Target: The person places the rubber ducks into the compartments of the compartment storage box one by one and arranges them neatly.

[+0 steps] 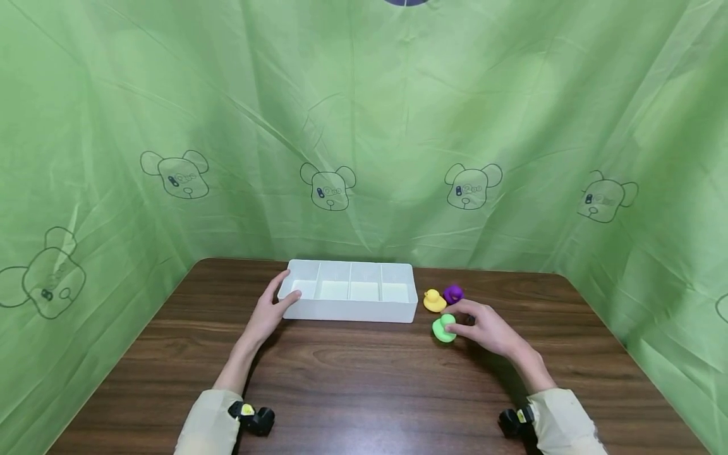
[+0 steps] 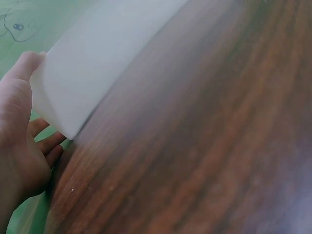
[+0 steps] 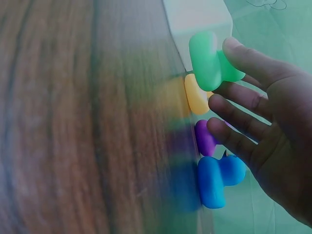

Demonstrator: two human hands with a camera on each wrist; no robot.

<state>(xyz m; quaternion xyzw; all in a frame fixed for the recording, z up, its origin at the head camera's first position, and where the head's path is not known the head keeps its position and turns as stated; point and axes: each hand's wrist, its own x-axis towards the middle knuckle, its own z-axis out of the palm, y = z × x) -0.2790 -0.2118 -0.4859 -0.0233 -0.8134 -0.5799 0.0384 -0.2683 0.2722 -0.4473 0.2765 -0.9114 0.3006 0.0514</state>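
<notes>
Pinching a green duck (image 1: 442,331) between thumb and finger with the right hand (image 1: 490,328), nearly closed there, other fingers loose; placed right of centre in the head view. Holding the left end of a white box (image 1: 349,309) with the left hand (image 1: 268,316), spread wide, thumb over the near rim. To be judged chiefly by the box's lie: up and left from the pinch, near right corner closest, long axis left to right across mid-frame, right hand much nearer to that end. Close above the green duck, a yellow duck (image 1: 434,302) and a purple duck (image 1: 453,294). In the left wrist view, at upper left, thumb against the box's edge, fingers bent behind its end. In the right wrist view, at upper right, green duck overlapping the box, base turned left; lower down, yellow, purple, then a blue duck (image 3: 211,183) near the loose fingers. Cannot tell whether lifted off the table (image 1: 352,385).
</notes>
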